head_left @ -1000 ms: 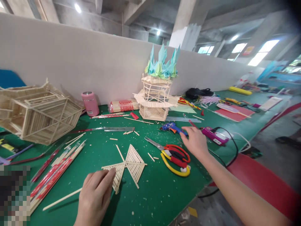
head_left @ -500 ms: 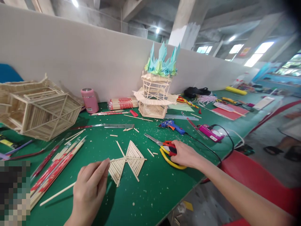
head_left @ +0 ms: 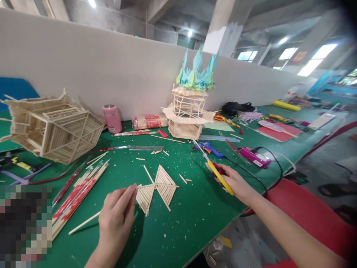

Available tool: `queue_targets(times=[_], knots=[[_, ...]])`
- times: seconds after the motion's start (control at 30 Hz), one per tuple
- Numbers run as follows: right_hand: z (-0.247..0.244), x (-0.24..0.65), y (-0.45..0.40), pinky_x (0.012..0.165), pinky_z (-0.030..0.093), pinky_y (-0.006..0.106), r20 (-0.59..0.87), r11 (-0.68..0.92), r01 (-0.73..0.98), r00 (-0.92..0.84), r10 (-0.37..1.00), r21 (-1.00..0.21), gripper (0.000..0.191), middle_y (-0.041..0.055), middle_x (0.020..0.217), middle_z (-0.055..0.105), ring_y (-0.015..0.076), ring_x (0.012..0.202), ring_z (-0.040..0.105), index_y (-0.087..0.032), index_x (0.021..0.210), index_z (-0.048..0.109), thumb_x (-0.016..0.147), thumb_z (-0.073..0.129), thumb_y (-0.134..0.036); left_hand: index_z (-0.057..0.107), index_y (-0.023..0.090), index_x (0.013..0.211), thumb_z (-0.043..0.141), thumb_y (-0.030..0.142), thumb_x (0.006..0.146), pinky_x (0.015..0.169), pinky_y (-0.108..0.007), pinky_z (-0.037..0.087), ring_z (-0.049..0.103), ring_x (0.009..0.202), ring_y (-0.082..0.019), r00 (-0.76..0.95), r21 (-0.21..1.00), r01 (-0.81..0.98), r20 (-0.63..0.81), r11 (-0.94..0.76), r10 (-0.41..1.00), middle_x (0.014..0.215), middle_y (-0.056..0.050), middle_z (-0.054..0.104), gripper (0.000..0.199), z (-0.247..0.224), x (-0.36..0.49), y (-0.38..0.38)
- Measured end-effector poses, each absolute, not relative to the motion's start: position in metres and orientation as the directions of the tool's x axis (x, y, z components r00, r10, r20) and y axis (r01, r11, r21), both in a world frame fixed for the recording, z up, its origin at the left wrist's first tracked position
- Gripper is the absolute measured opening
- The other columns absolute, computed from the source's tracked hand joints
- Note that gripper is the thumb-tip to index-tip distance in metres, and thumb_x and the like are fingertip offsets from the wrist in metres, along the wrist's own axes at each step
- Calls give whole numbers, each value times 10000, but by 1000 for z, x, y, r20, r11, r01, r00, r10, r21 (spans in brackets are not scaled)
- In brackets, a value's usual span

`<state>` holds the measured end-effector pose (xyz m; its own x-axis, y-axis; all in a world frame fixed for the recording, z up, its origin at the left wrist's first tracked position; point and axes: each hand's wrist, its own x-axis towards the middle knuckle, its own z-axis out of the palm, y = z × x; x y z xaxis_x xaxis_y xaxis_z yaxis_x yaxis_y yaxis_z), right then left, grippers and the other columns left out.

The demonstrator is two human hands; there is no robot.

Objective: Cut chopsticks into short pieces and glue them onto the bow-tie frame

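My left hand is closed in a pinch on a thin wooden stick, whose long end sticks out to the lower left. Its fingertips are at the left corner of a flat panel of glued sticks, which lies on the table with two filled triangular parts. My right hand grips scissors with yellow and red handles, raised over the table. Their blades point up and left, in front of a blue glue gun.
A stick tower topped with blue paper stands at the back. Another stick structure lies at left, near a pink bottle. Packed sticks lie at front left. A magenta power strip and a red chair are at right.
My right hand has lifted the scissors off the table and turned them upright. My left hand still holds the stick by the panel. The view has shifted slightly.
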<state>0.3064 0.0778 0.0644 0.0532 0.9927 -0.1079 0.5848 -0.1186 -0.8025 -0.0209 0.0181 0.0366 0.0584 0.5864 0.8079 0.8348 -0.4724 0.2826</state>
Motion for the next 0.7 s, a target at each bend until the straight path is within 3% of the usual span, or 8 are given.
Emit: queue_targets(times=[0.13, 0.3, 0.37, 0.47, 0.57, 0.7], knots=[[74, 284, 67, 421, 370, 212, -106, -100, 386, 6, 994, -917, 419, -32, 649, 504, 93, 503, 454, -182, 895, 564, 651, 607, -520, 600, 104, 950, 540, 110, 809, 614, -229, 435, 568, 639, -116, 29, 321, 828, 794, -459, 607, 752, -60, 630, 153, 39, -19, 19], [88, 252, 65, 549, 431, 219, -71, -62, 228, -35, 997, -972, 407, -32, 693, 516, 102, 589, 470, -206, 839, 565, 542, 763, -400, 609, 97, 918, 526, 136, 821, 606, -209, 448, 575, 617, -104, 11, 358, 823, 767, -442, 641, 724, -50, 635, 134, 54, -16, 21], [90, 247, 68, 586, 443, 234, -45, -41, 166, -19, 999, -985, 441, -17, 754, 519, 113, 627, 484, -221, 882, 550, 558, 746, -446, 616, 110, 899, 521, 142, 822, 612, -198, 453, 588, 634, -104, 11, 368, 824, 750, -431, 662, 733, -44, 640, 127, 64, -17, 23], [89, 246, 79, 526, 417, 241, 13, 10, 86, 37, 999, -996, 430, -21, 741, 455, 108, 583, 451, -245, 955, 488, 683, 576, -567, 618, 131, 896, 521, 156, 822, 629, -182, 457, 601, 664, -103, 0, 380, 829, 735, -412, 679, 759, -34, 642, 125, 81, -22, 26], [89, 249, 93, 450, 348, 226, 72, 67, 84, 56, 996, -994, 300, -43, 701, 397, 82, 490, 356, -259, 918, 425, 751, 500, -497, 617, 177, 916, 538, 179, 815, 652, -162, 461, 606, 695, -90, -55, 412, 821, 746, -395, 664, 795, -3, 645, 129, 99, -27, 32], [89, 242, 113, 476, 366, 233, 50, 76, 237, -112, 992, -969, 254, -4, 827, 537, 80, 508, 389, -235, 904, 491, 693, 602, -322, 626, 263, 926, 581, 191, 786, 674, -163, 470, 600, 691, -73, -130, 498, 764, 743, -411, 657, 810, 63, 653, 164, 117, -21, 41]])
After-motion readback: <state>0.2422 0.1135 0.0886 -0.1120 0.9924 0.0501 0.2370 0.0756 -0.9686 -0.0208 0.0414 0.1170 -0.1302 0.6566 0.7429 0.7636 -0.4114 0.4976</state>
